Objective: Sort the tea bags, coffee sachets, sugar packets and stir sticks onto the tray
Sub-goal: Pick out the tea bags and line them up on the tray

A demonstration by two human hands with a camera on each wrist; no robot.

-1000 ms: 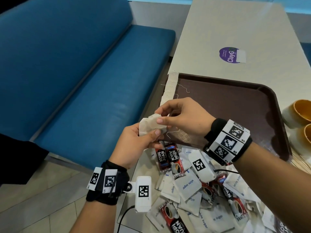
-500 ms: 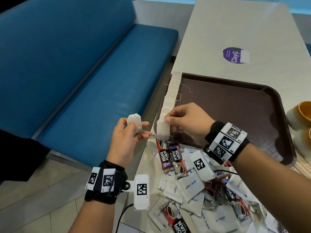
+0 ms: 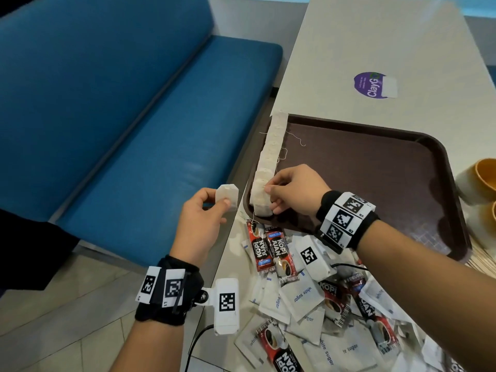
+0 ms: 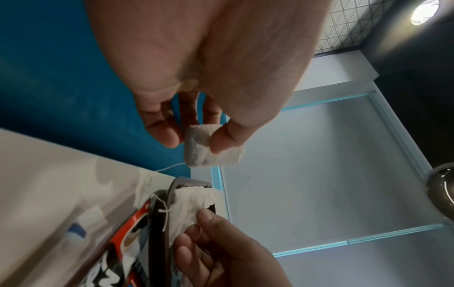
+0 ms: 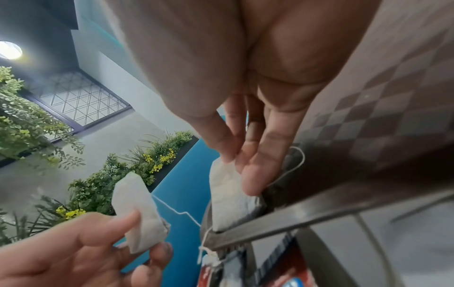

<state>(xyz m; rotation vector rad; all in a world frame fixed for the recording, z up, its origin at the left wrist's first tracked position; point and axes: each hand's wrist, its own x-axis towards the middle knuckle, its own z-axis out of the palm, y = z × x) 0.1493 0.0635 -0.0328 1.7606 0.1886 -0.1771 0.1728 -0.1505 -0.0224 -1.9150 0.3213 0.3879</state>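
The tea bag [image 3: 227, 197] in my left hand [image 3: 200, 224] is off-white, like the row of tea bags [image 3: 268, 162] along the dark brown tray [image 3: 375, 167], whose floor shows a faint checker pattern at 4 o'clock. Below, at 6 o'clock, the coffee sachets [image 3: 264, 251] are red and black with white lettering, and the sugar packets [image 3: 300, 296] white with blue print. The bench [image 3: 375, 44] is pale grey with a purple round sticker [image 3: 371, 85]; the seat [image 3: 134, 116] at 9 o'clock is blue, and my wristbands [image 3: 346, 218] are black with black-and-white square codes.

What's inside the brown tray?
The brown tray holds a row of tea bags standing along its left edge, loose strings trailing. The right hand pinches the nearest tea bag and hides the tray floor beneath it.
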